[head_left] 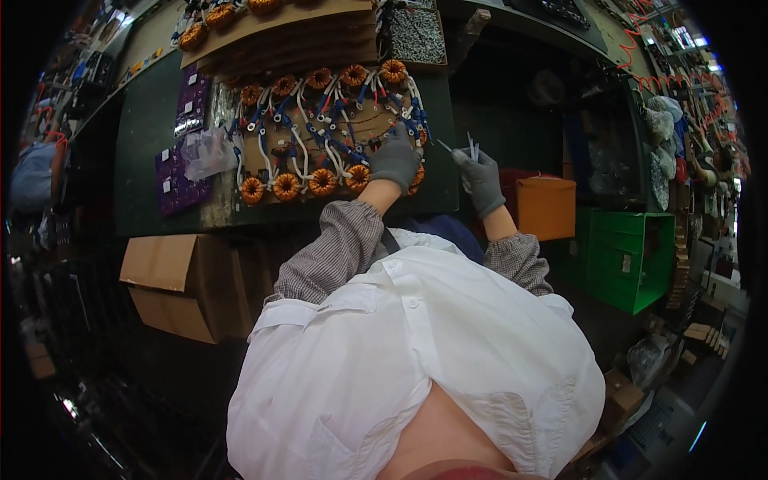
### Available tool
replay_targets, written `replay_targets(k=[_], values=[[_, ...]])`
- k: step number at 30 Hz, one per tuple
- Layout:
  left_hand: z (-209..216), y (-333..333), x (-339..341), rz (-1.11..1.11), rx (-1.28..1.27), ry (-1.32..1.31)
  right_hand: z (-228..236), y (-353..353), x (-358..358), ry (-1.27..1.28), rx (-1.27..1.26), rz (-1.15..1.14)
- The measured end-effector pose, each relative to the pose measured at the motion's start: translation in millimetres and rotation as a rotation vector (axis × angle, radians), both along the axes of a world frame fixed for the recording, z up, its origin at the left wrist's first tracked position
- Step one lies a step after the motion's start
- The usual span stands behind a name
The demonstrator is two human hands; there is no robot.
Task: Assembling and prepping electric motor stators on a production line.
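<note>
My left hand (394, 158), in a grey glove, is over the right end of a crowded group of copper-wound ring coils (322, 182) with white and blue lead wires (301, 152). Its fingers are bent in among the wires; what they grip is hidden. Just right of the table edge, my right hand (482, 181), also gloved, is closed around a thin metal tool (446, 147) whose slim shaft points toward the coils. Other slender pale tips stick up from the same fist, too small to name. The coils lie in two rows on brown cardboard (254, 152).
Cardboard sheets (288, 44) bearing more coils are stacked behind, beside a tray of small metal parts (417, 36). Purple boards (180, 180) and a clear plastic bag (211, 152) lie left. An orange bin (546, 208), a green crate (630, 260) and a cardboard box (184, 280) stand around me.
</note>
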State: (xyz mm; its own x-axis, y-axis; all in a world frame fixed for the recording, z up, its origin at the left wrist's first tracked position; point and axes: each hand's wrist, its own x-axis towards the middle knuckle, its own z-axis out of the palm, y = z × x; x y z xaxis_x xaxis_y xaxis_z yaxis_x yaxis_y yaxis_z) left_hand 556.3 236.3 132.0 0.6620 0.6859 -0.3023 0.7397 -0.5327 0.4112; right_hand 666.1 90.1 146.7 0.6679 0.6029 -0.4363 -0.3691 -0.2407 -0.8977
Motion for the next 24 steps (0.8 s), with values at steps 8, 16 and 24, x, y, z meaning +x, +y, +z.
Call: replay_targets(k=[8,16,24], values=[[-16.9,-16.1,17.4,0.247,-0.003,-0.066,-26.5,25.5,20.2,0.162,-0.007,0.069],[-23.9,-16.1,9.8,0.452,-0.245,-0.485,-33.3,53.2,70.4,-0.049,0.071,0.305],[-11.8,-13.4,14.3,0.555,-0.312,-0.408,-16.2,76.8,95.5,-0.216,-0.027,0.445]])
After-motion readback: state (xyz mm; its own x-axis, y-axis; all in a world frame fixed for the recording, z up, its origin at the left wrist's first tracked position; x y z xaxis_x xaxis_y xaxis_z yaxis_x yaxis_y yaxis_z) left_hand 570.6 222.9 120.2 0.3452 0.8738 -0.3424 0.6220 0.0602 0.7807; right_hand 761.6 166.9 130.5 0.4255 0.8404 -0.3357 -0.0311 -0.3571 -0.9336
